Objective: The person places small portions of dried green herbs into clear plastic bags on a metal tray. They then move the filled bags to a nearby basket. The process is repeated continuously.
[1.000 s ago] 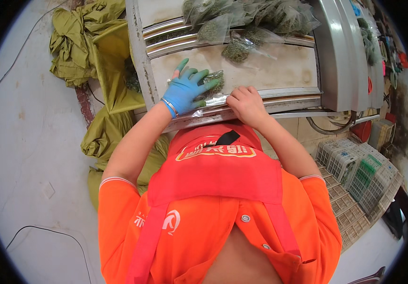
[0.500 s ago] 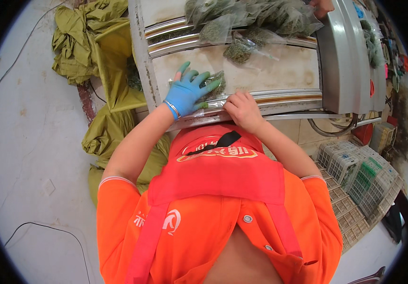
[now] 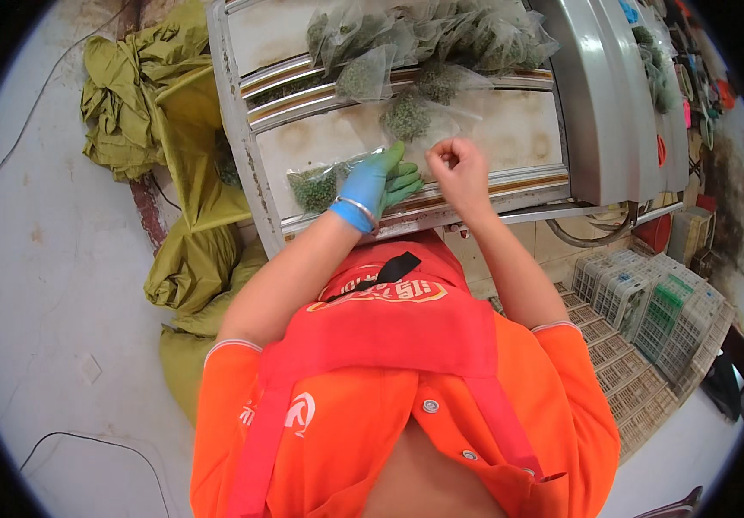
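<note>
A clear plastic bag of small green berries (image 3: 313,188) lies on the pale plate of a sealing machine (image 3: 510,142), close to its near metal bar. My left hand (image 3: 380,186), in a blue glove with green-stained fingers, rests over the right end of this bag. Its fingers are stretched to the right, close together, and hide that end. My right hand (image 3: 462,173) is bare and raised just right of the left one. Its fingers are curled into a pinch; whatever they hold is hidden. Another bag of green berries (image 3: 406,119) lies just beyond both hands.
Several more filled clear bags (image 3: 441,39) are heaped on the far bars. A grey metal housing (image 3: 596,104) borders the plate on the right. Olive sacks (image 3: 195,112) stand at the left. Plastic crates (image 3: 648,298) sit at the lower right. A cable (image 3: 95,436) crosses the floor.
My left hand has slid right and its spread fingers have come together, uncovering the bag's left part. My right hand has lifted off the near bar, fingers curled. The view has shifted slightly.
</note>
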The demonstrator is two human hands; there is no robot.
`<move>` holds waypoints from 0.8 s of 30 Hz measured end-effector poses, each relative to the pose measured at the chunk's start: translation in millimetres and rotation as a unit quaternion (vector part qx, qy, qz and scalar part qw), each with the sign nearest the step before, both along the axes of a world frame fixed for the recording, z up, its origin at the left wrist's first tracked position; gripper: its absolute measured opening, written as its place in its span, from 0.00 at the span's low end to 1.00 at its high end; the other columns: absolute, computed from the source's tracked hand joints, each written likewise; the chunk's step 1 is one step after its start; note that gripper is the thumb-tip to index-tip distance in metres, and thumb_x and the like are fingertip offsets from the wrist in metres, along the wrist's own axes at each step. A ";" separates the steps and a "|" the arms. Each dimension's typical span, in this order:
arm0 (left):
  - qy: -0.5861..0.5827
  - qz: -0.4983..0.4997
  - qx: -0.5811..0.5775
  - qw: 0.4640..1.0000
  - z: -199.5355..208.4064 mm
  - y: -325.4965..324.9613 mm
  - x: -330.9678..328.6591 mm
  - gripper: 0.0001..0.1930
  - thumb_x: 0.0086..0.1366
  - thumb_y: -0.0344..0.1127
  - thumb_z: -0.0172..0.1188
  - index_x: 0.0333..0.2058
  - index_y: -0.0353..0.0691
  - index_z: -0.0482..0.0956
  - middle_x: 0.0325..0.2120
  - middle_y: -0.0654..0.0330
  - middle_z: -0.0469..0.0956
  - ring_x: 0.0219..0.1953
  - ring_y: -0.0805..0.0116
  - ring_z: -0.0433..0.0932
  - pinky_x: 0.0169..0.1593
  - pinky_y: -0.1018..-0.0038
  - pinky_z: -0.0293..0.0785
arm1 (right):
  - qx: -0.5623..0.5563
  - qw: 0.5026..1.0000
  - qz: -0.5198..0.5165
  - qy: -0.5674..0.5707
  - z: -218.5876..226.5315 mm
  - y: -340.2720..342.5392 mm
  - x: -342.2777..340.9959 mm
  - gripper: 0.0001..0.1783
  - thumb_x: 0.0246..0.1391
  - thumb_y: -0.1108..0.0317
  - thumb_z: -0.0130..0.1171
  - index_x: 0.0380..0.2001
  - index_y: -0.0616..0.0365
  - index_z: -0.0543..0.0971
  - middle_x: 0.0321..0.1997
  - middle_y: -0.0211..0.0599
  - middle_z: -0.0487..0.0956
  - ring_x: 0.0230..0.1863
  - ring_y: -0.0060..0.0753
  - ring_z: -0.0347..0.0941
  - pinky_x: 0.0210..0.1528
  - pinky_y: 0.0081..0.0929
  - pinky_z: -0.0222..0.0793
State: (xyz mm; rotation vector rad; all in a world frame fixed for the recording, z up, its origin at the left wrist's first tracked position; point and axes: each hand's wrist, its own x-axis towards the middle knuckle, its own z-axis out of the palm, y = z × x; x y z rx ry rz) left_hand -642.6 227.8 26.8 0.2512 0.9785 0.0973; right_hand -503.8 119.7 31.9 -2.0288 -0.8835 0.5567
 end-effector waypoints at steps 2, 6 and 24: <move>-0.007 -0.001 -0.001 1.000 -20.4 -1.7 0.0 0.10 0.70 0.36 0.60 0.45 0.38 0.76 0.40 0.56 0.80 0.39 0.63 0.82 0.44 0.71 0.81 | -0.012 0.999 0.031 0.039 23.1 -9.5 -23.8 0.10 0.52 0.65 0.69 0.27 0.59 0.80 0.28 0.35 0.76 0.30 0.31 0.73 0.35 0.29 0.69; -0.008 -0.029 0.071 0.997 -35.1 -1.0 -7.4 0.07 0.68 0.33 0.62 0.42 0.40 0.77 0.35 0.61 0.81 0.34 0.68 0.81 0.38 0.73 0.80 | -0.034 0.994 -0.086 0.060 22.7 -26.8 -8.3 0.11 0.54 0.64 0.70 0.28 0.59 0.79 0.28 0.28 0.76 0.29 0.20 0.71 0.31 0.24 0.66; 0.222 -0.443 0.732 0.468 -7.2 -18.1 -13.8 0.36 0.52 0.48 0.72 0.59 0.51 0.70 0.42 0.55 0.80 0.42 0.54 0.81 0.45 0.56 0.72 | -0.187 0.963 0.156 -0.119 -19.1 -32.2 23.8 0.18 0.45 0.67 0.70 0.37 0.52 0.73 0.35 0.40 0.79 0.36 0.51 0.78 0.39 0.44 0.72</move>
